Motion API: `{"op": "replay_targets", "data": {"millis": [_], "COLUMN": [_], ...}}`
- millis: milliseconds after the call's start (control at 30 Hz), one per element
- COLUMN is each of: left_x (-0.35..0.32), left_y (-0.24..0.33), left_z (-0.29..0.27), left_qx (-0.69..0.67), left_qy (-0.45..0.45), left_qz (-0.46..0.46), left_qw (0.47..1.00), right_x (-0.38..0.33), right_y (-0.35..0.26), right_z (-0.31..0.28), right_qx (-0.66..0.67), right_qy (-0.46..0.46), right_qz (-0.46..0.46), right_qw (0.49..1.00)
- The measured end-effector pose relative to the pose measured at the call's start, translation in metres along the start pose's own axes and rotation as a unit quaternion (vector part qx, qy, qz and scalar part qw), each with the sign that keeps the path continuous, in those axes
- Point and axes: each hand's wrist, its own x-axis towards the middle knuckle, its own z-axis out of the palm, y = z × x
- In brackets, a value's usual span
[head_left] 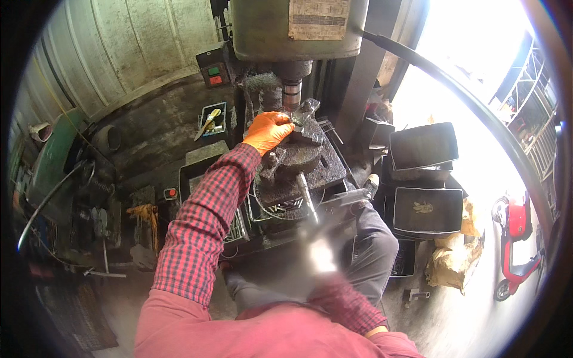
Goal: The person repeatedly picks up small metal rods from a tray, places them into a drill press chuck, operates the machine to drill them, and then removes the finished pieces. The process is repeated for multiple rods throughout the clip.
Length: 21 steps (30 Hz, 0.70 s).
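My left hand (268,131), in an orange glove, reaches to the vise (298,156) on the drill press table. Its thumb and fingers are pinched together at the jaws, beside a small dark metal piece (298,127); what sits between the fingertips is too small to make out. Just above stands the drill press spindle (291,89). A metal bar handle (307,197) slopes from the vise toward me. My right hand (323,255) is a pale smear of motion past the handle's near end, its fingers unreadable; whether it touches the handle cannot be told.
Dark metal trays (427,210) stand stacked at the right, beside a crumpled yellowish sack (455,265). A red scooter (517,238) is farther right. At the left are a switch box (213,70) with green and red buttons and a small tray (213,119) holding a yellow-handled tool.
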Motion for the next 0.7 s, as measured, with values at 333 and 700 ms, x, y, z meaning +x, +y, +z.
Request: {"op": "replay_targets", "data": {"millis": [333, 700], "left_x": [0.004, 0.001], "left_y": [-0.008, -0.003], "left_z": [0.001, 0.001], "left_qx": [-0.009, -0.038], "left_qy": [-0.005, -0.003], "left_qz": [0.013, -0.019], "left_qw": [1.0, 0.999], "right_x": [0.003, -0.022], "right_y": [-0.097, -0.07], "right_z": [-0.131, 0.015], "right_qx": [-0.345, 0.074], "right_qy": [0.085, -0.383], "right_qz": [-0.424, -0.004], "right_qw": [0.833, 0.921]}}
